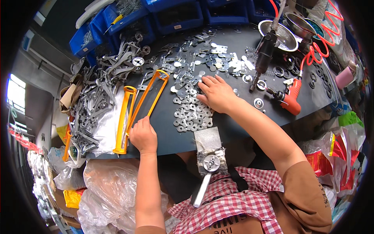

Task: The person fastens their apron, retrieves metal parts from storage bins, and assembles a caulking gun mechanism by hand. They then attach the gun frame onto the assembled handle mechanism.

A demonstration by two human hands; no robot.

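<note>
My left hand (143,134) is closed around the near end of a yellow-orange caulking gun frame (156,95), which slants away across the dark table. Just left of it lies a second yellow-orange frame (122,121). My right hand (217,93) rests with fingers apart at the edge of a heap of small flat metal plates (191,111) with holes; anything under its palm is hidden. Beyond the fingers are scattered shiny metal tabs (222,58). At the table's near edge, in front of my body, is a metal block fixture (208,142) with a round knob and a lever.
Grey metal handles (93,97) pile up at the left. Blue bins (177,17) line the back. A black air screwdriver (265,54) hangs at the right, near a red air tool (291,99) with a coiled red hose (313,52) and a metal bowl (288,39).
</note>
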